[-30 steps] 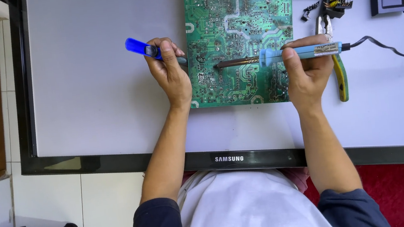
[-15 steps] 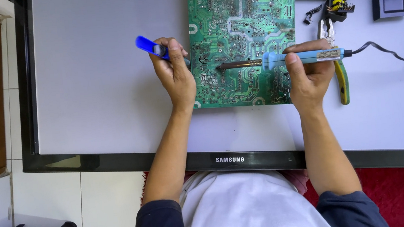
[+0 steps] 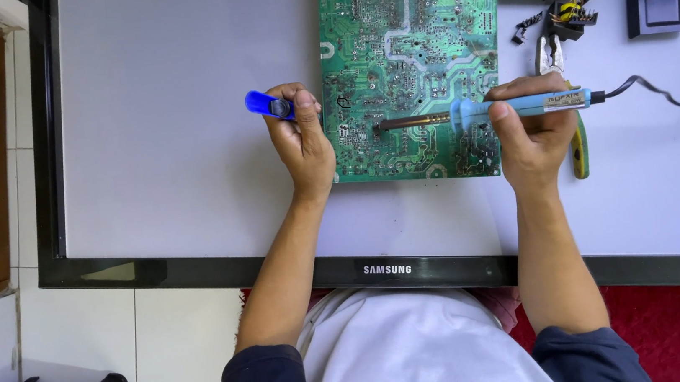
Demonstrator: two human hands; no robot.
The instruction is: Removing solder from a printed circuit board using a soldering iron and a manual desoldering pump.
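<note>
While the right hand [image 3: 532, 133] stays wrapped round the soldering iron [image 3: 483, 110] by its light-blue grip, tip on the green circuit board [image 3: 407, 66], the left hand [image 3: 305, 140] is closed on a blue desoldering pump [image 3: 268, 104] at the board's left edge. Board lies flat on a white panel [image 3: 180, 107]; prob. stiff, light, fragile, so hold by edges. Iron: grip only, shaft likely hot.

Large flat white screen [image 3: 184, 148], black-framed, apparently face-up under circuit board [image 3: 411, 65]
</note>
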